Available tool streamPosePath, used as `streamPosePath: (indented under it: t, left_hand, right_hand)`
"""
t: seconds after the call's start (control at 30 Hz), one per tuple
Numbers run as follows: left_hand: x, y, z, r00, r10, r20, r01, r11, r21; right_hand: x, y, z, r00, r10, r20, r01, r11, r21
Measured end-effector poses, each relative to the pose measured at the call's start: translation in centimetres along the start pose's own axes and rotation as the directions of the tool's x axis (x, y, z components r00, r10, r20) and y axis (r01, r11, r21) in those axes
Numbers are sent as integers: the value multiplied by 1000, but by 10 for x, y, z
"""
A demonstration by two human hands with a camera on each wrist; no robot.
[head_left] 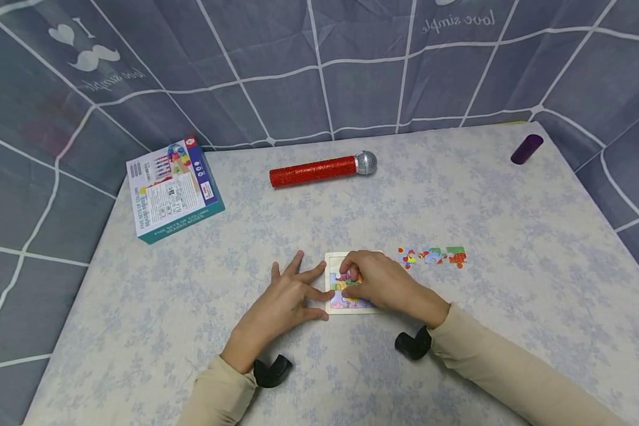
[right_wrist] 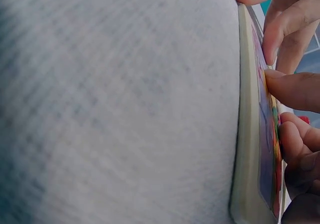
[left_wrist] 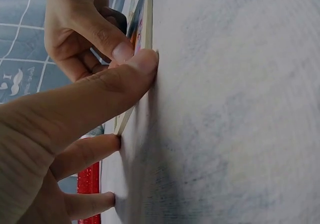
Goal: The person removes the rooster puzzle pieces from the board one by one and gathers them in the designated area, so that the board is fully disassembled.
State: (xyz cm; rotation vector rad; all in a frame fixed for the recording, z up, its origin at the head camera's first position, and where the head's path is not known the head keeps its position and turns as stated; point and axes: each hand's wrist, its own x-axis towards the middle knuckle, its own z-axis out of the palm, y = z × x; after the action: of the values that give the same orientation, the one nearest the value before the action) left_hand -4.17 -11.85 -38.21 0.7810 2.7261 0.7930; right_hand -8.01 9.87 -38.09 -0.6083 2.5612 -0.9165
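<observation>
A small jigsaw puzzle in a pale wooden tray (head_left: 327,302) lies on the table, its colourful pieces partly hidden under my right hand. My left hand (head_left: 290,296) is spread along the tray's left side, with a fingertip on the left rim and the thumb (left_wrist: 145,61) at the near corner. My right hand (head_left: 380,281) bends over the tray, thumb and curled fingers set about a puzzle piece (head_left: 354,283) at the picture's surface. The right thumb (right_wrist: 295,88) touches the picture in the right wrist view. Loose puzzle pieces (head_left: 433,255) lie in a row right of the tray.
Beyond the tray lies a red glittery microphone (head_left: 319,171). A boxed bead set (head_left: 173,189) is at the back left, and a purple cylinder (head_left: 527,149) at the back right. A grey checked curtain (head_left: 362,89) hangs behind the table.
</observation>
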Motion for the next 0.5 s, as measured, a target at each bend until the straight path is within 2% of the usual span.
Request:
streamPosePath:
  t: [0.27,0.5]
  left_hand:
    - [-1,-1,0,1000,1,3,-1,1000,-8]
    - [-1,1,-2,999,-6,42,4,999,53]
  right_hand:
    - [1,0,0,1000,0,3,0,1000,0]
    - [1,1,0,1000,9,3,-9,1000,19]
